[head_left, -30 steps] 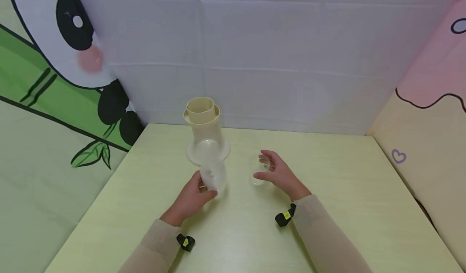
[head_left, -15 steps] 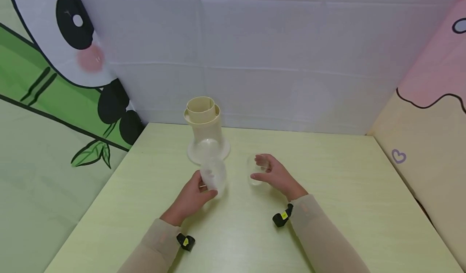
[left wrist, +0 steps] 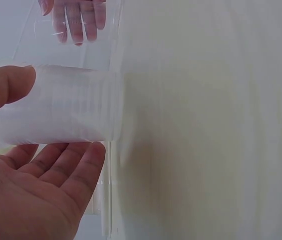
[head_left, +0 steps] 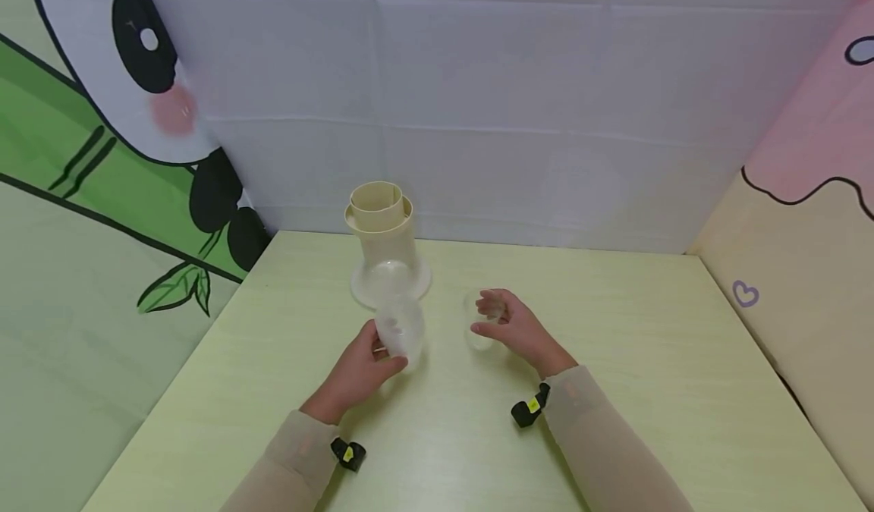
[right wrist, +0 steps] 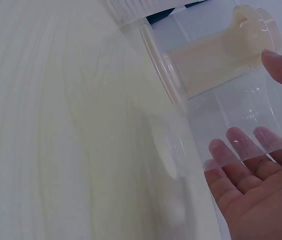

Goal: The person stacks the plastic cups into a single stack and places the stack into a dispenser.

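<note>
In the head view my left hand (head_left: pixel 358 372) holds a stack of nested, see-through plastic cups (head_left: pixel 400 330) at the middle of the table. The left wrist view shows the thumb above the stack (left wrist: pixel 76 105) and the fingers beneath it, with closely spaced rims at one end. To the right, my right hand (head_left: pixel 522 330) holds a single clear plastic cup (head_left: pixel 473 322), thumb on one side and fingers on the other. Its fingers (right wrist: pixel 238 157) show through the cup wall in the right wrist view. A gap separates cup and stack.
A cream-coloured cylindrical stand (head_left: pixel 385 250) with a wide round base and a smaller ring inside its top stands behind the stack. The pale wooden table (head_left: pixel 614 307) meets a white cloth backdrop (head_left: pixel 492 117) at its far edge, with printed cloth on both sides.
Over the first half second my right hand and the single cup shifted slightly left, toward the stack; since then they have barely moved. My left hand and its stack stayed in place.
</note>
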Demonstrator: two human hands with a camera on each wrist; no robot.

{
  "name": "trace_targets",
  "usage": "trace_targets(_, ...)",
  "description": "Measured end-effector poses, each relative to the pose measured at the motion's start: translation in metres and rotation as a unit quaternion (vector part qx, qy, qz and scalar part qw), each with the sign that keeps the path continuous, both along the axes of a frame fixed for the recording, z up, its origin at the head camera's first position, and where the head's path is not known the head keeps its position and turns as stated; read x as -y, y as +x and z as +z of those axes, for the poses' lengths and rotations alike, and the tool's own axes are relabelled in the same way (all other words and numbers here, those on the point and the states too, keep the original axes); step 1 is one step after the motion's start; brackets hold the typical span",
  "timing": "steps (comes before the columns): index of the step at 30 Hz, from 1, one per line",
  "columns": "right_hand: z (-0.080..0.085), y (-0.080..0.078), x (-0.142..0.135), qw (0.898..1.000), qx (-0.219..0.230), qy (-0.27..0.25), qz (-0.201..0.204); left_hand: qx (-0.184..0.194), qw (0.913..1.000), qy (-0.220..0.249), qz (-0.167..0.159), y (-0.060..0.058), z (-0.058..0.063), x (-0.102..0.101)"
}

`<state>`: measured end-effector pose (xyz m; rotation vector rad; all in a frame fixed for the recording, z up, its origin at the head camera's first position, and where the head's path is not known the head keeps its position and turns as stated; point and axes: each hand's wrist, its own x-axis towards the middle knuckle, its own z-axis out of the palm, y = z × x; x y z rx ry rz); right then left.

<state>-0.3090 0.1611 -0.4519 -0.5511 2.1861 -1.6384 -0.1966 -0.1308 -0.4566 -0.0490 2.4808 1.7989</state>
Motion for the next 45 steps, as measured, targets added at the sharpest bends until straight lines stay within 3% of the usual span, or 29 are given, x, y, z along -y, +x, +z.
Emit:
trace_targets(13,0.004,0.0,-0.002,1.0,0.004,-0.014,-0.002,0.0,0.9999,-0.011,0.0,0.001,0.001,0.001)
trace_targets(36,0.024,0.001,-0.002,1.0,-0.027,-0.013,-0.003,0.0,1.0,-0.004,-0.007,0.002,0.009,-0.001)
trace_targets(45,0.033,0.002,0.0,0.999,-0.043,-0.014,0.004,0.0,0.9999,-0.008,-0.006,0.001,0.005,-0.001)
